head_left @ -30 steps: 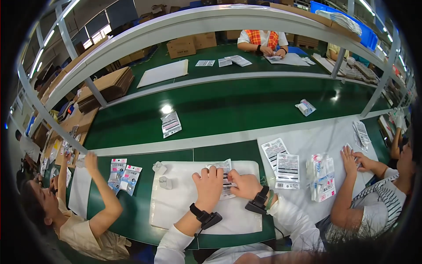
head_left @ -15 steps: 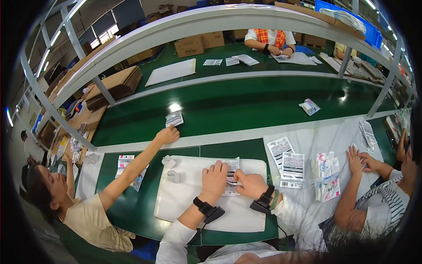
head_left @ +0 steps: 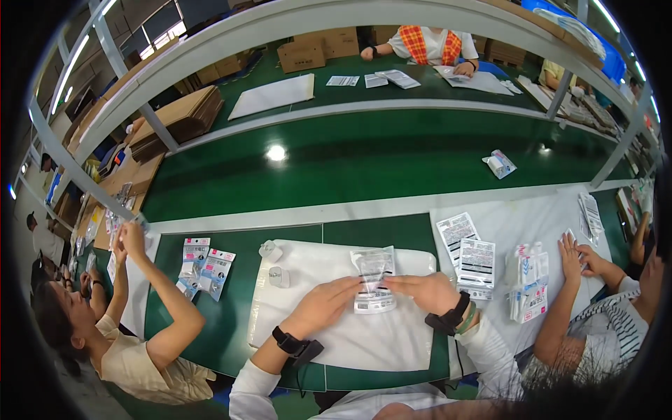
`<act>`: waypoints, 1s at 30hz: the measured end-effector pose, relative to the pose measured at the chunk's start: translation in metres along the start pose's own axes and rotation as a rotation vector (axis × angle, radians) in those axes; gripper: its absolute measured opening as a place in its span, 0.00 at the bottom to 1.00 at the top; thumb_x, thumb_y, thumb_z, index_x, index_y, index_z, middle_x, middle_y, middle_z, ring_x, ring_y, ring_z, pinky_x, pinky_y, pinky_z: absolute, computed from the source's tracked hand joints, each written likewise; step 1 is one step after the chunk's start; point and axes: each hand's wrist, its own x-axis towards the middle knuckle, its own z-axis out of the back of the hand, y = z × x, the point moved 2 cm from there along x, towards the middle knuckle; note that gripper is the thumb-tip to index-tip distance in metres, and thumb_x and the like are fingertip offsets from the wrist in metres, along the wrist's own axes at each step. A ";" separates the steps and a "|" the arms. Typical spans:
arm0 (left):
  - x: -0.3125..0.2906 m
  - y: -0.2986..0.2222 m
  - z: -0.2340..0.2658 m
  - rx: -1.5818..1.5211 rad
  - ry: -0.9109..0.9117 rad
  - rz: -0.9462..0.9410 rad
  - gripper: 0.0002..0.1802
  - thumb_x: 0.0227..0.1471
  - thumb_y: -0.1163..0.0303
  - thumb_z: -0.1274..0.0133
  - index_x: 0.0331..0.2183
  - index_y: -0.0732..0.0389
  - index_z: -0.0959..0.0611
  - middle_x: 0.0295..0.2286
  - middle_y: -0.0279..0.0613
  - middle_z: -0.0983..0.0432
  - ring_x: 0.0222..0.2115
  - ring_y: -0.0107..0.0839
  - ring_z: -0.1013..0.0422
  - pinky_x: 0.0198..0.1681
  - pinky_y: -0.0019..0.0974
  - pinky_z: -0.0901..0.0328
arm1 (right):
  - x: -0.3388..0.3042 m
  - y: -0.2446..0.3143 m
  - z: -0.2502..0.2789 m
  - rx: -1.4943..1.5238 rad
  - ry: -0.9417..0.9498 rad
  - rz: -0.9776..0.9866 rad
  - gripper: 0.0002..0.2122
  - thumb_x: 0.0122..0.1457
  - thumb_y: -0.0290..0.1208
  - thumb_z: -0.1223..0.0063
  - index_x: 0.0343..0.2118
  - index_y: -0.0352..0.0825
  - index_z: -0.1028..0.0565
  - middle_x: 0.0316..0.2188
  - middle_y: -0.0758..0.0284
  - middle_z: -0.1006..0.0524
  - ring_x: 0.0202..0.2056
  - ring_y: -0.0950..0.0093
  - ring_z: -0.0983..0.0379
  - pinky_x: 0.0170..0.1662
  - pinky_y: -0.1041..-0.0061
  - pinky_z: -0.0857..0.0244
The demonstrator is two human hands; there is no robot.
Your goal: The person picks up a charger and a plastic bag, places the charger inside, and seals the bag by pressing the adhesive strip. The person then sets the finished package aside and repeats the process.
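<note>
In front of me a clear plastic pouch with a printed panel [head_left: 374,299] lies on a white padded sheet [head_left: 399,343]. My left hand [head_left: 325,302] comes to its left edge, fingers straight and together, the tips pressing at its middle. From the other side my right hand [head_left: 425,290] does the same, so both hands grip the pouch between them. Two small whitish translucent pieces, one upper [head_left: 270,250] and one lower [head_left: 279,277], rest at the sheet's upper left.
Printed pouches [head_left: 477,264] lie to my right, beside a stack of filled packs [head_left: 526,283]. More filled packs [head_left: 215,273] lie left. One filled pouch [head_left: 499,164] rests on the green belt [head_left: 392,164] beyond a white rail [head_left: 294,217]. Co-workers sit on both sides and opposite.
My hands have spread slightly apart to the pouch's two sides, fingers straighter. The left co-worker's arm has drawn back from the belt, and the pouch there is gone from view.
</note>
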 end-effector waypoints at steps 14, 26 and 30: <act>-0.002 0.002 -0.004 0.343 0.113 -0.131 0.22 0.52 0.73 0.49 0.50 0.48 0.20 0.54 0.23 0.29 0.59 0.30 0.38 0.59 0.38 0.41 | -0.005 -0.009 0.003 -0.003 0.052 0.021 0.24 0.55 0.23 0.54 0.54 0.55 0.26 0.55 0.86 0.27 0.34 0.82 0.20 0.25 0.81 0.29; -0.003 0.027 0.004 -0.084 -0.065 0.256 0.15 0.52 0.67 0.43 0.44 0.54 0.18 0.43 0.38 0.22 0.45 0.39 0.29 0.49 0.39 0.36 | 0.000 -0.005 0.004 -0.047 0.057 -0.042 0.26 0.53 0.20 0.52 0.52 0.57 0.24 0.50 0.85 0.23 0.33 0.80 0.21 0.25 0.80 0.29; 0.034 0.034 -0.006 -0.127 -0.026 0.343 0.12 0.55 0.68 0.44 0.42 0.60 0.19 0.36 0.44 0.22 0.37 0.40 0.27 0.39 0.40 0.34 | 0.005 0.000 0.002 -0.063 0.079 -0.047 0.27 0.52 0.19 0.51 0.53 0.57 0.25 0.48 0.83 0.24 0.32 0.78 0.22 0.25 0.79 0.29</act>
